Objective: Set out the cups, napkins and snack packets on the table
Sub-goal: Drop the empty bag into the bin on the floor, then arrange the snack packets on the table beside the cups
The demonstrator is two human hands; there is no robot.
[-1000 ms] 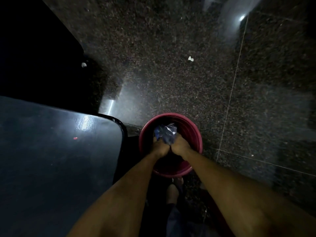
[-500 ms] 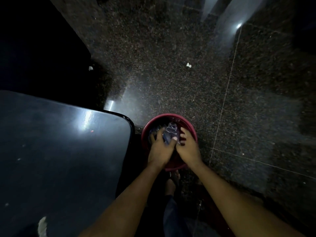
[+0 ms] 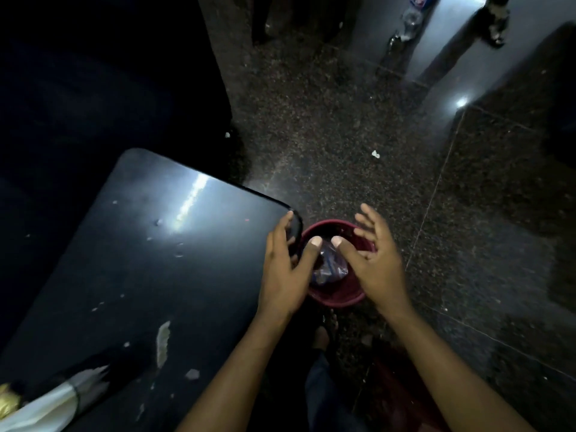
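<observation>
A red bucket [image 3: 338,299] stands on the dark speckled floor, just right of the corner of a black table [image 3: 149,260]. Inside it lies a crumpled clear plastic packet [image 3: 330,268] with bluish contents. My left hand [image 3: 285,269] hovers over the bucket's left rim and the table corner, fingers spread, holding nothing. My right hand [image 3: 374,260] hovers over the bucket's right side, fingers also apart and empty. The two thumbs point toward each other above the packet. The scene is dim and no cups or napkins can be made out.
A folded white and black umbrella with a gold tip [image 3: 53,400] lies at the table's near left corner. Small paper scraps [image 3: 375,154] dot the floor. Bottles [image 3: 408,21] stand far back, near a person's foot [image 3: 495,23]. My own foot [image 3: 321,336] is below the bucket.
Both hands were deep in the bucket gripping the packet; they have let go, risen above the rim and opened. The view has lifted, showing more of the table.
</observation>
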